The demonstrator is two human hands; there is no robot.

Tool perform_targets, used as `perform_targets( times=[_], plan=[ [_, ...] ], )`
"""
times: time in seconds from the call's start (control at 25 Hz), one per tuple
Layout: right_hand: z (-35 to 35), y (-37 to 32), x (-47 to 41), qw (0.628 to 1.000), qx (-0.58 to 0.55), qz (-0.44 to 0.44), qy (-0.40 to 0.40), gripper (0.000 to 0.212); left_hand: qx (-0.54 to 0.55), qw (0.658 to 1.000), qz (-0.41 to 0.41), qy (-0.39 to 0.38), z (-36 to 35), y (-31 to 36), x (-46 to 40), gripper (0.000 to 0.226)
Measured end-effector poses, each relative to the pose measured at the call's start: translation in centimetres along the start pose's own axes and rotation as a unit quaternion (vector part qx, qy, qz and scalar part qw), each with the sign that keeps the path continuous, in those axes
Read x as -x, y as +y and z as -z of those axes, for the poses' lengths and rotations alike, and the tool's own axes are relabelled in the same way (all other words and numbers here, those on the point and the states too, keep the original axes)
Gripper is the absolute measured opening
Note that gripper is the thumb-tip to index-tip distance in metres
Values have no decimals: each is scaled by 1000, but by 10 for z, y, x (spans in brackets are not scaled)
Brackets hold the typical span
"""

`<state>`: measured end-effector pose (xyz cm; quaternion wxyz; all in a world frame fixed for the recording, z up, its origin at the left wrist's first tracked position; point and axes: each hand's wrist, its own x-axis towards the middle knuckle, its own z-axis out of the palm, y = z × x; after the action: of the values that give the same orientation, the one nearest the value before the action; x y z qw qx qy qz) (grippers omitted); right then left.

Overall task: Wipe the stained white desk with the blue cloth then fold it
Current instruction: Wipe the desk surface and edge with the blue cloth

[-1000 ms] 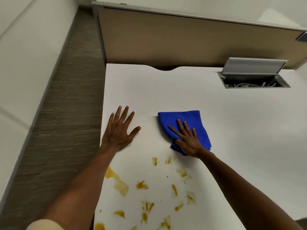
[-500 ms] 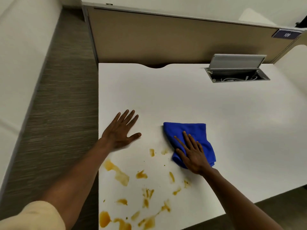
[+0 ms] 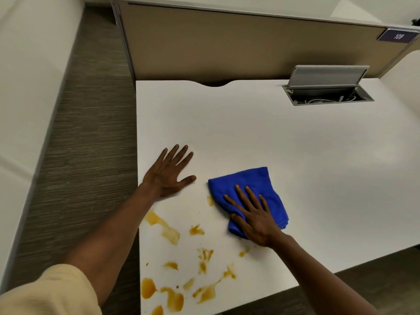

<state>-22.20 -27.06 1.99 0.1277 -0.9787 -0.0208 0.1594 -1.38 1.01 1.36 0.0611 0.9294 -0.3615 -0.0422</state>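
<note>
- Lying bunched and loosely folded on the white desk point(image 3: 261, 133), the blue cloth point(image 3: 256, 189) sits toward the near right part of the top, at the upper right edge of the orange-brown stains point(image 3: 170, 233).
- The right hand point(image 3: 254, 214) presses flat on the cloth, fingers straight and spread, with the thumb tucked against the cloth's near left fold.
- The left hand point(image 3: 168, 176) rests palm down on bare desk just left of the cloth, fingers straight and apart, holding nothing; it looks like a brace.
- Most stains lie nearer the person, running down to the front left corner, so I judge the wiping barely begun and the folding not yet due.
- Risk: a thick cloth pushed through wet puddles could smear them wider instead of lifting them, or shove liquid off the near edge onto the carpet point(image 3: 75, 178).
- Risk: the bracing forearm hangs close over the streak by the left edge; a slip could drag the cream sleeve point(image 3: 45, 292) through it.
- Farther back, an open cable hatch point(image 3: 327, 92) shows white cords, in front of a tan partition point(image 3: 227, 46).
- A purple plate point(image 3: 397, 36) on the partition reads "109"; I see no other writing.
</note>
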Motion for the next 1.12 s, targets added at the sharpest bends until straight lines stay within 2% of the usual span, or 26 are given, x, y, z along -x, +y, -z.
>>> perform_targets(
  times=[0.08, 0.16, 0.32, 0.44, 0.52, 0.6, 0.64, 0.72, 0.84, 0.92, 1.0, 1.12],
  plan=[
    [3, 17, 11, 1000, 22, -4, 13, 62, 3, 1000, -14, -7, -4, 0, 4, 85],
    [7, 22, 3, 996, 53, -54, 50, 66, 2, 1000, -15, 4, -7, -1, 4, 84],
    [7, -4, -39, 992, 53, -96, 64, 64, 11, 999, -14, 30, -12, -3, -1, 83],
    [-3, -39, -46, 995, 28, -69, 59, 62, 14, 999, -15, 33, -12, -4, -1, 83],
    [-16, -61, -28, 998, 19, -15, 55, 63, 12, 1000, -13, 26, -9, -2, -1, 85],
    [-26, -63, 2, 999, 0, 20, 49, 60, 2, 1000, -14, 20, -7, 0, 3, 85],
    [-27, -55, 16, 999, -17, 10, 49, 59, -2, 1000, -18, 17, -7, 0, 5, 84],
    [-23, -33, 35, 995, -37, -81, 54, 62, -2, 999, -34, 4, -7, -1, 10, 80],
    [-19, -28, 25, 967, -38, -245, 62, 72, -1, 1000, -31, 1, -6, -2, 10, 78],
    [-19, -49, -1, 956, -60, -277, 76, 77, 2, 1000, -28, 1, -5, 0, 8, 79],
    [-19, -68, -21, 962, -65, -251, 88, 76, 6, 1000, -28, 11, -5, 1, 8, 79],
    [-23, -76, -11, 986, -23, -150, 74, 68, 9, 1000, -22, 5, -2, 1, 8, 79]
  ],
)
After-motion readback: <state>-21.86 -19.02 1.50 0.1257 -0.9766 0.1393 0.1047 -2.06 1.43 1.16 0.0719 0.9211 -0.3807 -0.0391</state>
